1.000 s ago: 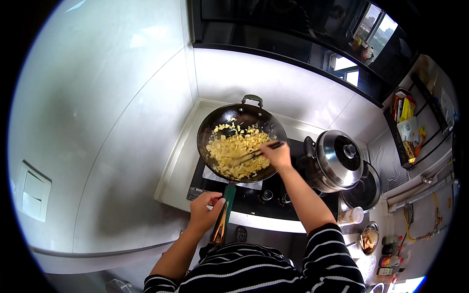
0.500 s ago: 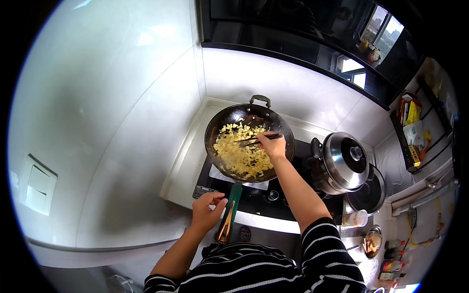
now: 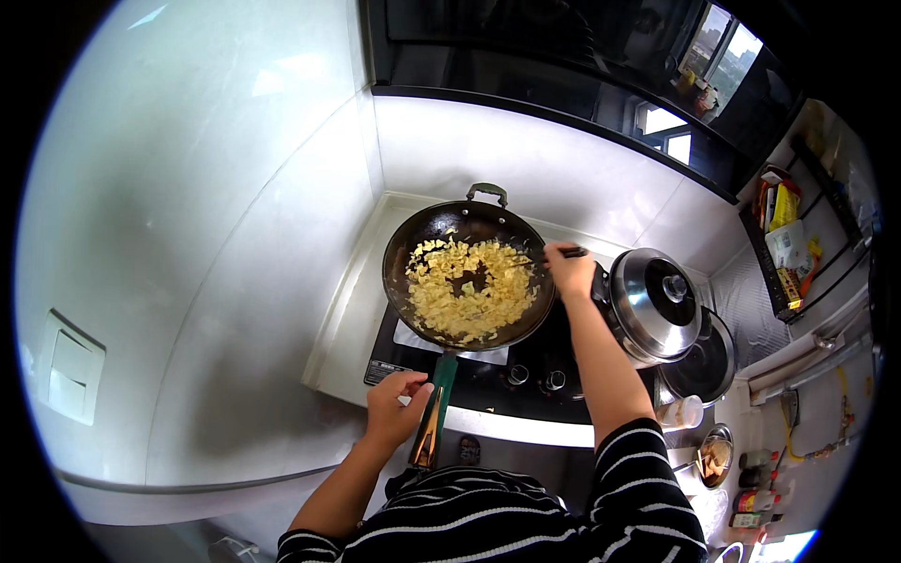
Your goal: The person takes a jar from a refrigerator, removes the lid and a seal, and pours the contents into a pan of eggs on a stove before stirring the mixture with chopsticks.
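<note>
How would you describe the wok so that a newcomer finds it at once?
On the black cooktop, look at the left side. There stands the dark, round wok, holding small yellow food pieces. Unlike the lidded steel pot to its right, it is open and has a long green handle.

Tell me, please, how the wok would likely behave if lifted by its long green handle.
The wok would probably feel front-heavy, as its wide bowl and the yellow food sit beyond the green handle. Its dark body looks metallic, so it should stay stiff. The loose food pieces might slide if it tilted.
</note>
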`<state>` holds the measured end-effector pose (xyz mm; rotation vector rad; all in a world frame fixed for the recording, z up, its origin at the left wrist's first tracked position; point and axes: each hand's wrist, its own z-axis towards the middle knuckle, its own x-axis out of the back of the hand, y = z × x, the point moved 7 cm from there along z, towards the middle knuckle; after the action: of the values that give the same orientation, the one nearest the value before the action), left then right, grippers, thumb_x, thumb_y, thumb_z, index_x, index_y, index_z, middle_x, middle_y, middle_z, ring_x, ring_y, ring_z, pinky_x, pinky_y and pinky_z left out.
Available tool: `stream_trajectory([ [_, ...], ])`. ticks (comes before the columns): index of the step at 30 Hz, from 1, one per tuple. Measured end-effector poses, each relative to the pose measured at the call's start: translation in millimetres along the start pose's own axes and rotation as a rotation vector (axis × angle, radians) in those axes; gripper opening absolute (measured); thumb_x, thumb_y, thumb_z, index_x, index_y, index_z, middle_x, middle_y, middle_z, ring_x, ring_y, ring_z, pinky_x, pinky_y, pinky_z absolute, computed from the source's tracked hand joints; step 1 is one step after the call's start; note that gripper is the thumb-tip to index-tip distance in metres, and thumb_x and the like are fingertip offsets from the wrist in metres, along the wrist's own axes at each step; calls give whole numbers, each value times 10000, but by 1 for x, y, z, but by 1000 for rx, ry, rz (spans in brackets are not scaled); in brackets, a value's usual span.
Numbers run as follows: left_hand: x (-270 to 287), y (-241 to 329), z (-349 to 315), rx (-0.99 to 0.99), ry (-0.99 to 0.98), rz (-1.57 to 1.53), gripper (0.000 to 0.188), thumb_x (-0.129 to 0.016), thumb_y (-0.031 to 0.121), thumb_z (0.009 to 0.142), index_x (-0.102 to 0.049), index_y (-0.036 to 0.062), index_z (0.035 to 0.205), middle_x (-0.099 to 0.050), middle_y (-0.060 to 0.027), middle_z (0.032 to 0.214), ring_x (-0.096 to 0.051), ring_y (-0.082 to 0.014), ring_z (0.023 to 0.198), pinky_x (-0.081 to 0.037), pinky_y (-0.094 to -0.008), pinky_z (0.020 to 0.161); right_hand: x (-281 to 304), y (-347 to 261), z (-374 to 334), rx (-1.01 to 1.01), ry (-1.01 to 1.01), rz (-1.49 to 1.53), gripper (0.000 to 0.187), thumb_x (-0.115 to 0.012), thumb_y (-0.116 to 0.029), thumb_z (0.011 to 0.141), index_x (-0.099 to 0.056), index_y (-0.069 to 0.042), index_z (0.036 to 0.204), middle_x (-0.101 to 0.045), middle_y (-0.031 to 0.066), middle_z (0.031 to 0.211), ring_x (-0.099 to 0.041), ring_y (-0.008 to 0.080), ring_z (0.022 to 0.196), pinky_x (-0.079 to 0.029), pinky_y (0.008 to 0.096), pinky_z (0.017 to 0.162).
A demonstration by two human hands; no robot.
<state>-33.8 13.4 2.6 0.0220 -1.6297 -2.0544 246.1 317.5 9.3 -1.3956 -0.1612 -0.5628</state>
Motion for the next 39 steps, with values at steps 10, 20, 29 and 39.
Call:
stream_trajectory([
  [10, -8, 7, 4, -8, -39, -19, 149, -723, 70, 818, -701, -1, 947, -703, -103, 849, -665, -140, 720, -535, -264, 689, -39, -54, -113, 112, -439, 135, 158, -772, -169, 777, -760, -47, 877, -739, 95, 801, -694, 150, 722, -536, 282, 702],
  [20, -3, 12, 0, -16, -19, -17, 153, -728, 62, 819, -700, -6, 953, -700, -93, 843, -656, -130, 727, -528, -260, 692, -32, 7, -37, -43, -83, 154, 149, -742, -187, 780, -755, -40, 801, -711, 67, 674, -681, 143, 603, -544, 301, 624],
  [29, -3, 8, -5, -27, 3, -15, 149, -734, 57, 803, -694, 2, 935, -689, -98, 821, -656, -147, 694, -522, -270, 651, -59, 34, -14, -6, 88, 95, 185, -764, -225, 745, -764, -66, 839, -726, 115, 757, -708, 226, 706, -549, 325, 687],
  [39, -6, 12, 2, -50, -28, -29, 140, -730, 58, 817, -689, -2, 937, -686, -91, 811, -651, -139, 688, -520, -265, 646, -126, -26, -101, -260, -359, 546, 132, -725, -133, 809, -717, -6, 844, -710, 96, 734, -688, 172, 612, -537, 288, 559],
])
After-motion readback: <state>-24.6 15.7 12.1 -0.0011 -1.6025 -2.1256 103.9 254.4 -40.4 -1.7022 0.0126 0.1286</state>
